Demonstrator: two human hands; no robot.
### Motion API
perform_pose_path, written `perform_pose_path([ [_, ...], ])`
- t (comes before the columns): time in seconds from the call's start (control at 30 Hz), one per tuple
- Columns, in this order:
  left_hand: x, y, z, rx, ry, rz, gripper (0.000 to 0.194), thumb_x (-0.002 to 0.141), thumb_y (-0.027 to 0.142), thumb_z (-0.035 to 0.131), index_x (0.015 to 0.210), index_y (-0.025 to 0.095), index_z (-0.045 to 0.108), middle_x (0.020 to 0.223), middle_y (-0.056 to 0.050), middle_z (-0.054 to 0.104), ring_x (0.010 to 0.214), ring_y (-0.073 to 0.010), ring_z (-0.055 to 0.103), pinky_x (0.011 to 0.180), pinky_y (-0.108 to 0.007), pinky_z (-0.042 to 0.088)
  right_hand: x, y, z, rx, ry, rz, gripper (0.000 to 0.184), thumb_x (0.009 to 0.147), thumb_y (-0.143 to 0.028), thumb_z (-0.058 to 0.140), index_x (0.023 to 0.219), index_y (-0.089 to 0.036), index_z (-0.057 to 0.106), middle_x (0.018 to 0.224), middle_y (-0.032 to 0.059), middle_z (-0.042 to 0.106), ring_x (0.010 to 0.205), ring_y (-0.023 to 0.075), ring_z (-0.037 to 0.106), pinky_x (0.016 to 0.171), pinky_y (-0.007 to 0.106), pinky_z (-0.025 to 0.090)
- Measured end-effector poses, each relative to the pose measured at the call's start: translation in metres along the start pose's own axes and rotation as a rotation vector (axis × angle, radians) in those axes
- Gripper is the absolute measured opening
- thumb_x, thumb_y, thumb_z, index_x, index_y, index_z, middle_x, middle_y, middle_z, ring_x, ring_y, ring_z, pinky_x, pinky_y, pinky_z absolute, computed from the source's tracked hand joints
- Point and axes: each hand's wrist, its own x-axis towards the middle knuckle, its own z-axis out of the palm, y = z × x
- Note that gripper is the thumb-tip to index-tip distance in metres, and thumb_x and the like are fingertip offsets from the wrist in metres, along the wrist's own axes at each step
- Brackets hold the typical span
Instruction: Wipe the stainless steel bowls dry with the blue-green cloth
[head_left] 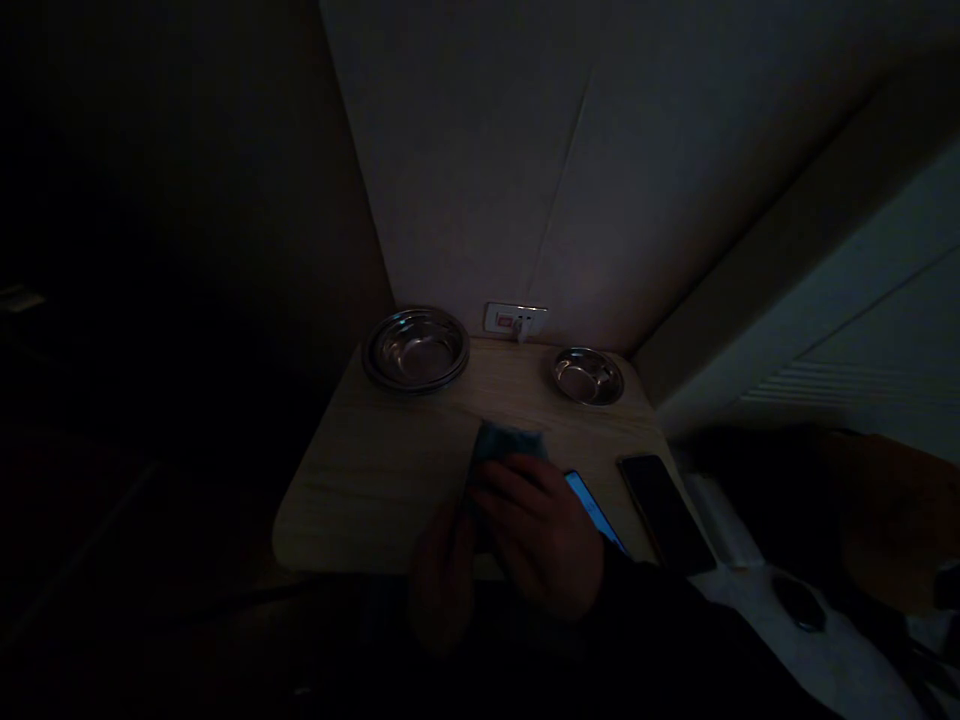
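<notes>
Over the front of a small wooden table [375,480], my right hand [547,540] is closed with bent fingers on a dark blue-green cloth-like piece [510,438]. Its far end sticks out past my knuckles; dim light hides whether it is a cloth or a soft packet. My left hand [442,580], lower and in deep shadow, grips the near left edge of the same piece. A phone with a lit screen [592,508] lies beside my right hand, partly covered by my wrist.
Several nested steel bowls [416,350] stand at the back left, one small steel bowl [587,377] at the back right. A dark phone [666,512] lies near the right edge. A wall socket [514,319] with a plug sits behind the table. A dark oval object [799,602] rests beyond it.
</notes>
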Motion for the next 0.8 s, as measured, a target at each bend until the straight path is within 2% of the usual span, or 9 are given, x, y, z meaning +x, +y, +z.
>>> perform_pose_path([
  [0.1,-0.001,0.0,0.0,-0.06,-0.028,0.028,0.043,0.075,0.048,0.045,0.092,0.015,0.067,0.094,-0.012,0.071,0.084,-0.0256,0.066,0.077,-0.037,0.052,0.001,0.003,0.0,-0.013,-0.015,-0.023,0.028,0.088,-0.02,0.045,0.109,-0.019,0.063,0.115,0.0062,0.063,0.104,0.025,0.05,0.085,0.043,0.045],
  [0.23,-0.001,-0.001,0.002,-0.05,0.003,0.006,0.044,0.075,0.05,0.046,0.089,0.015,0.068,0.094,-0.013,0.071,0.089,-0.027,0.065,0.079,-0.038,0.051,0.01,0.014,0.003,0.021,-0.015,0.063,0.03,0.088,-0.017,0.042,0.11,-0.016,0.062,0.113,0.0083,0.064,0.099,0.0233,0.054,0.085,0.04,0.047],
  [0.3,-0.001,-0.002,0.002,-0.039,0.023,-0.019,0.043,0.075,0.049,0.047,0.092,0.015,0.067,0.097,-0.013,0.07,0.091,-0.0275,0.064,0.082,-0.04,0.05,0.007,0.01,0.004,0.023,0.003,0.043,0.03,0.088,-0.018,0.043,0.111,-0.015,0.062,0.114,0.0089,0.063,0.101,0.0243,0.052,0.085,0.041,0.047],
  [0.43,0.0,-0.002,0.002,-0.084,-0.021,-0.004,0.039,0.076,0.045,0.047,0.093,0.017,0.067,0.096,-0.011,0.071,0.086,-0.0251,0.066,0.078,-0.037,0.052,-0.004,0.002,0.003,-0.021,0.017,-0.037,0.029,0.087,-0.02,0.046,0.11,-0.017,0.062,0.118,0.0071,0.062,0.105,0.0268,0.048,0.084,0.044,0.046],
  [0.53,-0.001,0.001,0.002,-0.095,-0.025,0.019,0.039,0.074,0.047,0.049,0.089,0.016,0.068,0.093,-0.012,0.071,0.085,-0.0257,0.066,0.074,-0.036,0.053,0.002,0.013,0.005,-0.007,0.007,0.021,0.029,0.087,-0.019,0.045,0.11,-0.018,0.062,0.115,0.0071,0.063,0.104,0.0244,0.052,0.086,0.042,0.046],
  [0.63,-0.003,0.002,0.002,-0.069,-0.019,-0.018,0.04,0.073,0.05,0.05,0.085,0.016,0.068,0.093,-0.012,0.071,0.087,-0.027,0.066,0.073,-0.035,0.054,0.012,0.023,0.007,0.035,0.018,0.1,0.029,0.089,-0.018,0.041,0.108,-0.016,0.063,0.109,0.0095,0.065,0.098,0.0218,0.057,0.085,0.039,0.048],
  [0.8,0.001,-0.004,0.0,-0.073,-0.036,-0.016,0.044,0.074,0.046,0.048,0.1,0.014,0.065,0.106,-0.014,0.068,0.097,-0.0271,0.063,0.085,-0.038,0.05,-0.002,0.003,0.005,0.011,0.06,-0.008,0.029,0.088,-0.019,0.045,0.11,-0.015,0.062,0.115,0.0092,0.063,0.105,0.0247,0.051,0.087,0.041,0.047],
])
